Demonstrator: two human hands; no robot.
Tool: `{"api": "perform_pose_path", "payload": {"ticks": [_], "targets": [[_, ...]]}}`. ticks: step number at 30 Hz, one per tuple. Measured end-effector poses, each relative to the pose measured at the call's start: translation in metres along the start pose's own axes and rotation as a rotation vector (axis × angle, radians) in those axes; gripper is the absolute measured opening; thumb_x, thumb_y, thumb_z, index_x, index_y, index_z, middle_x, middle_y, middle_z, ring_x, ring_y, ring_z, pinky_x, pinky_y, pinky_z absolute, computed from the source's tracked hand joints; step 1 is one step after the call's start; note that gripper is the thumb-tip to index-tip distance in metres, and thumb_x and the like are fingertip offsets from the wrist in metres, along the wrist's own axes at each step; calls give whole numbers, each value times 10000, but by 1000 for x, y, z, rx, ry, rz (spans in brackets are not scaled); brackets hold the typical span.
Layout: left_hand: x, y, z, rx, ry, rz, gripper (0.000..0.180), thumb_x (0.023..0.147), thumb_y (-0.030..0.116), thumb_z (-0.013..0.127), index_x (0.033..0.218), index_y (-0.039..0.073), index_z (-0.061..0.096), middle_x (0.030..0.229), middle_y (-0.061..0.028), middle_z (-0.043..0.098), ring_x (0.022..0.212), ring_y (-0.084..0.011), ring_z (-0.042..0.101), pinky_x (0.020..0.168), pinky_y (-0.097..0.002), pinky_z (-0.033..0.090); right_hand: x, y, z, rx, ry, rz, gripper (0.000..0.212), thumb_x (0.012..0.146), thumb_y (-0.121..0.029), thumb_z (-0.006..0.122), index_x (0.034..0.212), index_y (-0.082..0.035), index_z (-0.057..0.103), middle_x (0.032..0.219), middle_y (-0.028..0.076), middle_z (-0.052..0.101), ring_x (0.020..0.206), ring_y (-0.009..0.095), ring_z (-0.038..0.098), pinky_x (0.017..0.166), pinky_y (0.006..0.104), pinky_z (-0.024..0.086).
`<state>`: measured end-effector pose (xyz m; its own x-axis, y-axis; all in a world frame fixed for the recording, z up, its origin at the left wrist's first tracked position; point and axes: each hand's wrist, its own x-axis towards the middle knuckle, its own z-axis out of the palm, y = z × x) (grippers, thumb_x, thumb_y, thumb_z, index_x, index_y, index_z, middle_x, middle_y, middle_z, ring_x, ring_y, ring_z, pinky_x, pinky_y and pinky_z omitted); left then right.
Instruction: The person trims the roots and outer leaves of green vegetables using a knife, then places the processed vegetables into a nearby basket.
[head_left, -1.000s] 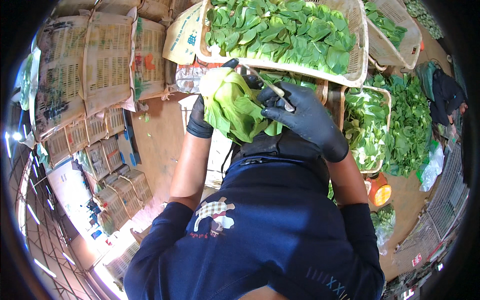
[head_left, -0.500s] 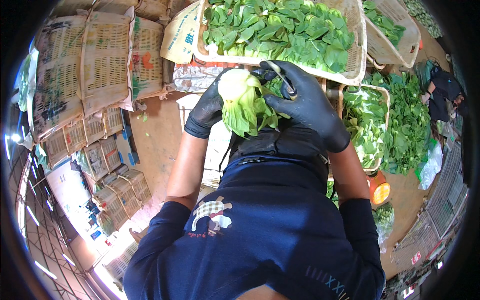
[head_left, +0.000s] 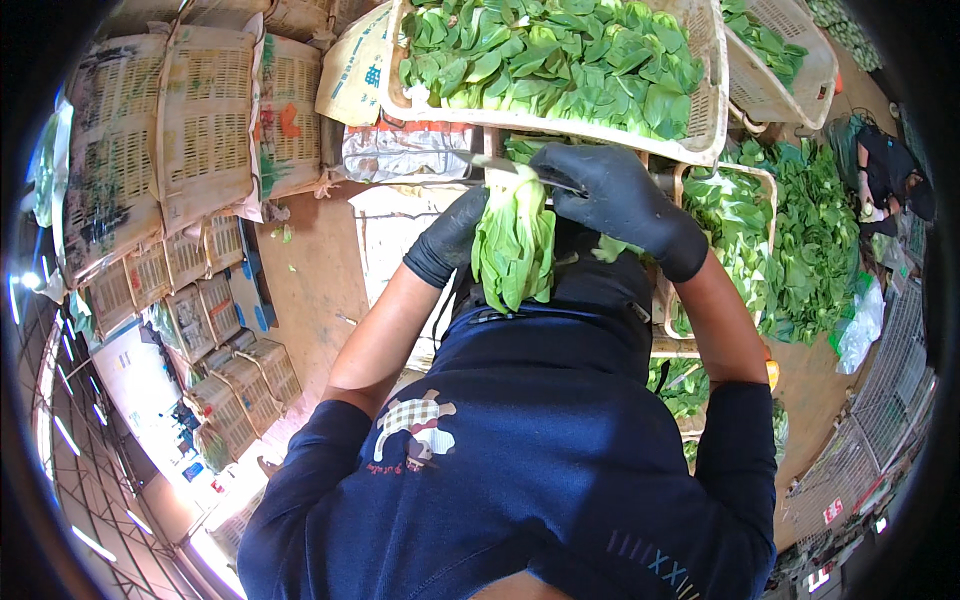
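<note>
My left hand point(head_left: 452, 236), in a black glove, is closed round a head of bok choy point(head_left: 514, 245). Its pale base points up and away from me, and the green leaves hang toward my lap. My right hand point(head_left: 622, 200), gloved too, grips a knife point(head_left: 484, 162) whose blade lies across the base of the bok choy, pointing left. Whether the blade has gone into the stem cannot be made out. Below the right hand, a loose piece of green leaf point(head_left: 612, 249) shows against my dark clothing.
Just ahead, a large pale plastic crate point(head_left: 560, 126) holds leafy bok choy. A smaller crate point(head_left: 773, 210) of greens and a leafy heap point(head_left: 815, 240) lie to the right. Stacked crates point(head_left: 210, 110) stand at left. A person point(head_left: 888, 170) is at far right.
The knife has swung from a raised tilt beside the bok choy to lie across its base. My left hand and the bok choy have moved right and a little nearer. A loose leaf piece now shows below.
</note>
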<state>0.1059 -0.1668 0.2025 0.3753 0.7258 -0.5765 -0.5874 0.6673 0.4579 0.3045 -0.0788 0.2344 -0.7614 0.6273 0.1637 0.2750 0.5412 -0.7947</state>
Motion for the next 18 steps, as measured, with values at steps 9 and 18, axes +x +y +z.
{"api": "perform_pose_path", "payload": {"ticks": [9, 18], "targets": [[15, 2, -21, 295, -190, 25, 318, 842, 211, 549, 1085, 8, 523, 958, -89, 592, 817, -160, 580, 717, -268, 490, -4, 12, -5, 136, -30, -144, 349, 656, -125, 616, 987, -30, 562, 852, 152, 582, 775, 320, 582, 680, 372, 467], [2, 26, 9, 348, -90, 200, 747, 720, 361, 678, 1274, -9, 342, 1139, -122, 517, 1070, -203, 492, 920, -304, 396, -16, -9, -13, 230, 283, 433, 391, 753, -169, 653, 1088, -12, 526, 849, 123, 606, 734, 206, 611, 681, 303, 483]]}}
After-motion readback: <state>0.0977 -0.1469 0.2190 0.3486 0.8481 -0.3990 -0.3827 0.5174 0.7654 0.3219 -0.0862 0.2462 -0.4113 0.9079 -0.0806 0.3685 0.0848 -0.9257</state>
